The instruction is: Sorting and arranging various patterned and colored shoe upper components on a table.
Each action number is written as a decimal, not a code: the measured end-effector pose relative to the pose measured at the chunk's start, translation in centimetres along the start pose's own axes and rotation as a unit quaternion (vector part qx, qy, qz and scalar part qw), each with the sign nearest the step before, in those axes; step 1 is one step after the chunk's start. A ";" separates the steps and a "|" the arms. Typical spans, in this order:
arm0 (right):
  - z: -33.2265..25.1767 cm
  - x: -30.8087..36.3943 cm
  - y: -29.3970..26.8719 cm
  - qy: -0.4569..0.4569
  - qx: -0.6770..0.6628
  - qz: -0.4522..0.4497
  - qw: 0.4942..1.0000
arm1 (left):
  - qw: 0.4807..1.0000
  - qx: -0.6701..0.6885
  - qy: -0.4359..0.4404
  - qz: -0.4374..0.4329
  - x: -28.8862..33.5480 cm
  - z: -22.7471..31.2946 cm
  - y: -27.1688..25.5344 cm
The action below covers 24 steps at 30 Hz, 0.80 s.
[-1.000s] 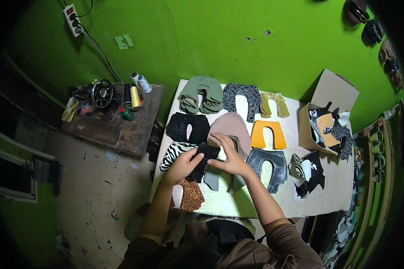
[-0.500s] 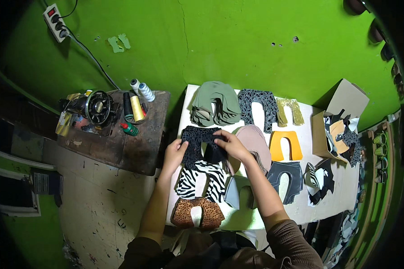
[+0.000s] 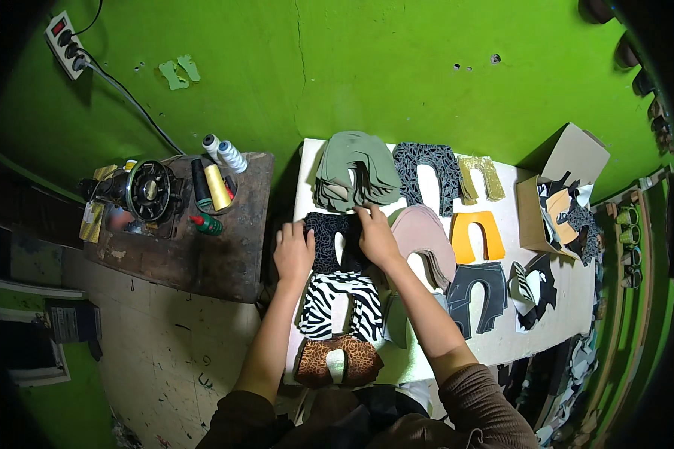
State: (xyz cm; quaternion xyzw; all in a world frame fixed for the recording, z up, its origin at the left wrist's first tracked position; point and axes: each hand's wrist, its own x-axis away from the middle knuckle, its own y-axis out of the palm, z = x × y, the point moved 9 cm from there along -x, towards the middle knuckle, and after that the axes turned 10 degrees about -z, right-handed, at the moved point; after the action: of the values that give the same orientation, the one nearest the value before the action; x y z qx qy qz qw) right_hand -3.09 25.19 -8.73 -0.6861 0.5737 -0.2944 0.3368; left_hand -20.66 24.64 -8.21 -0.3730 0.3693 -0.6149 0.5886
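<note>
A stack of black patterned U-shaped cut pieces (image 3: 324, 243) lies on the white table between my hands. At its left edge rests my left hand (image 3: 293, 253), fingers stretched forward and apart. My right hand (image 3: 377, 236) lies over its right arm with fingers extended, their tips near the lower edge of a thick green stack of U-shaped pieces (image 3: 352, 146). Directly below are zebra-striped pieces (image 3: 320, 299), then brown leopard-print pieces (image 3: 314, 361). To the right sit pale pink pieces (image 3: 419, 224), and grey-green ones (image 3: 398, 318) are partly behind my right forearm.
Farther right lie grey web-patterned (image 3: 448, 176), gold (image 3: 468, 183), orange (image 3: 466, 236) and dark grey pieces (image 3: 464, 295). A cardboard box (image 3: 533, 217) of scraps stands at the table's right. A sewing machine (image 3: 151, 191) and thread cones (image 3: 217, 187) occupy the wooden table (image 3: 240, 254) at left.
The black patterned pieces, pinched in both hands before, now lie lower and flatter, with my fingers spread at their sides. My right fingertips have moved up toward the green stack. The view has shifted slightly.
</note>
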 end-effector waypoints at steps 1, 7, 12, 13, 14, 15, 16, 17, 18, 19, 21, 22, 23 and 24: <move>-0.3 0.4 0.0 0.001 0.000 -0.001 1.000 | 0.996 -0.019 0.038 0.077 0.7 0.8 -1.3; -2.6 3.0 1.5 -0.090 0.099 0.005 0.991 | 0.967 -0.063 0.247 -0.031 2.5 3.7 1.9; -2.1 3.8 1.9 -0.092 0.105 0.004 0.990 | 0.970 -0.084 0.227 -0.028 2.9 3.5 2.6; -2.3 4.1 1.7 -0.089 0.091 -0.003 0.992 | 0.969 -0.085 0.229 -0.025 3.3 3.6 2.6; -3.1 4.8 0.9 -0.107 0.073 0.006 0.992 | 0.973 -0.080 0.216 -0.020 3.7 3.8 2.2; -3.8 5.7 -0.2 -0.120 0.058 0.019 0.991 | 0.976 -0.074 0.205 -0.014 4.3 4.3 1.5; -3.9 6.7 -1.0 -0.111 0.045 0.014 0.993 | 0.979 -0.054 0.199 0.001 5.2 5.1 0.8; -3.7 7.8 -1.7 -0.101 0.032 0.009 0.994 | 0.978 -0.054 0.202 0.002 6.2 6.1 0.6; -3.4 9.3 -2.7 -0.113 0.015 0.041 0.993 | 0.979 -0.036 0.200 -0.008 7.3 7.1 0.8; -2.8 10.8 -3.1 -0.112 0.016 0.044 0.993 | 0.980 -0.017 0.197 -0.018 8.5 8.1 1.1; -0.6 13.9 -4.2 -0.074 -0.015 0.044 0.996 | 0.975 0.005 0.222 -0.021 11.5 11.1 1.7; 0.2 15.6 -5.1 -0.066 -0.016 0.053 0.996 | 0.971 0.014 0.236 -0.027 13.0 12.5 2.5; 1.3 17.4 -5.7 -0.066 -0.014 0.058 0.996 | 0.967 0.023 0.250 -0.032 14.6 14.0 3.3; 2.6 19.2 -6.1 -0.056 -0.024 0.065 0.996 | 0.963 0.032 0.264 -0.035 16.1 15.5 4.0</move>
State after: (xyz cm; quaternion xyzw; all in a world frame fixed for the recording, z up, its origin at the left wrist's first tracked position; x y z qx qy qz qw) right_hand 5.80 7.26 -5.09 -0.6709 0.6039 -0.2190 0.3705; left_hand -5.53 8.16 -4.44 -0.1906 0.4786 -0.7231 0.4602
